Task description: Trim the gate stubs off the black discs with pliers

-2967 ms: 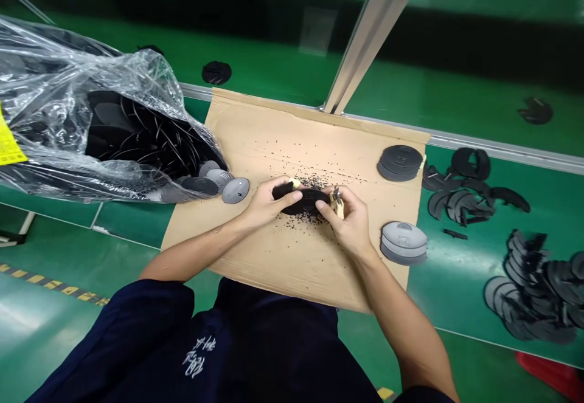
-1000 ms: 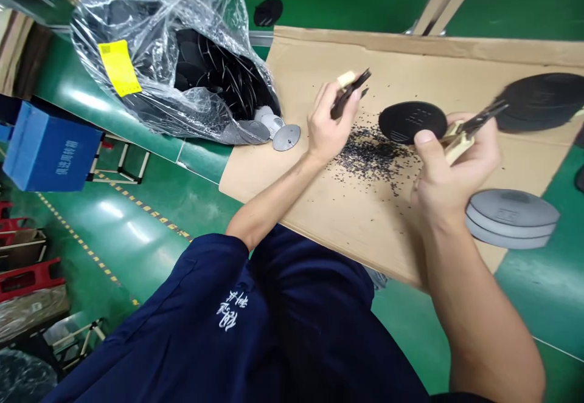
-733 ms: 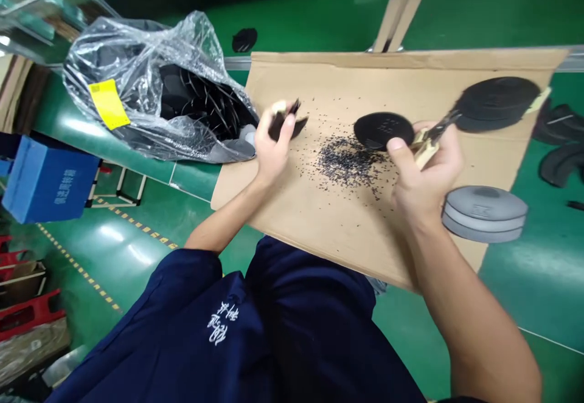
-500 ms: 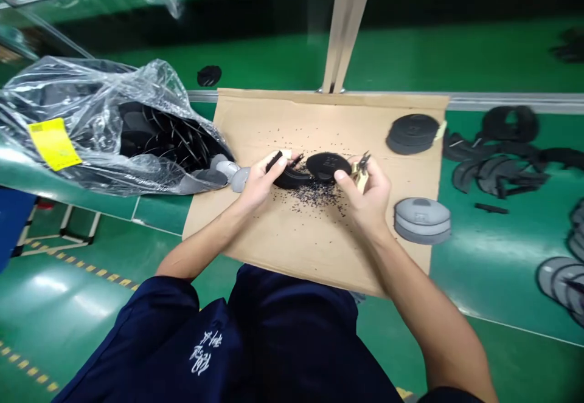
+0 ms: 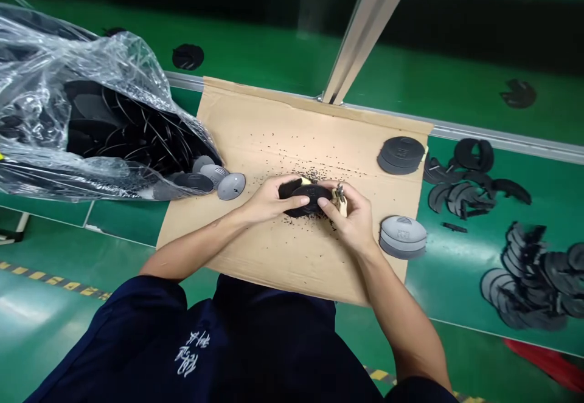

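Observation:
Over the cardboard sheet (image 5: 269, 263), my two hands meet on a black oval disc (image 5: 312, 192). My left hand (image 5: 267, 199) grips its left side, thumb on top. Another dark piece (image 5: 288, 189) shows at the left fingers, partly hidden by the disc. My right hand (image 5: 353, 220) pinches the disc's right edge with the thumb. The same hand also keeps small cutting pliers (image 5: 340, 199) with pale yellow handles in its palm, jaws pointing away from me. Tiny black scraps (image 5: 310, 169) lie scattered around and under the hands.
Stacks of black ovals (image 5: 401, 155) and grey ovals (image 5: 403, 237) sit on the cardboard's right side. Curved black offcuts (image 5: 469, 193) and a larger heap (image 5: 529, 287) lie farther right. At left, a clear plastic bag (image 5: 132, 56) holds many dark pieces; loose grey ovals (image 5: 231, 186) spill out.
My hands have come together; the black oval disc moved left and down from the right hand alone into both hands. The pliers stay in my right hand. The camera view has shifted.

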A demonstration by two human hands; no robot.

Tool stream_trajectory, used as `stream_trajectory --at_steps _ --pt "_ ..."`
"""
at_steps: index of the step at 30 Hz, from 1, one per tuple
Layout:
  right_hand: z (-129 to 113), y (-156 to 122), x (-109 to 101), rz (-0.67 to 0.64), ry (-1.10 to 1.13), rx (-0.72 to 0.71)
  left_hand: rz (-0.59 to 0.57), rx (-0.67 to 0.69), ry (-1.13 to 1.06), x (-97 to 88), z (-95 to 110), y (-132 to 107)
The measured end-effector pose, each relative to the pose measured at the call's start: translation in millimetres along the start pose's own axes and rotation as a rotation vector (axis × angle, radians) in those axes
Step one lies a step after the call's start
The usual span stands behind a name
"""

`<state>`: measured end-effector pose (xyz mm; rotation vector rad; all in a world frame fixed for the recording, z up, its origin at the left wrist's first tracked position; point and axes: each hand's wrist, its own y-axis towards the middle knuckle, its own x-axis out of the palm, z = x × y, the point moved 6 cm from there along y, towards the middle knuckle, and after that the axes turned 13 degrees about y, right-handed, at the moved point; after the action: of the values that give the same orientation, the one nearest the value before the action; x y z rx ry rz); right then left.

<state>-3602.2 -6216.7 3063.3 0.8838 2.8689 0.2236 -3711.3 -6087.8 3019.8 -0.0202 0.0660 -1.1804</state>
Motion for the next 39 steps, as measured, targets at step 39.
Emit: stream_trajectory --at_steps 39 --pt "-12 -7 -1 -0.029 -0.146 -0.088 -0.012 0.068 0.158 1.5 5 -2"
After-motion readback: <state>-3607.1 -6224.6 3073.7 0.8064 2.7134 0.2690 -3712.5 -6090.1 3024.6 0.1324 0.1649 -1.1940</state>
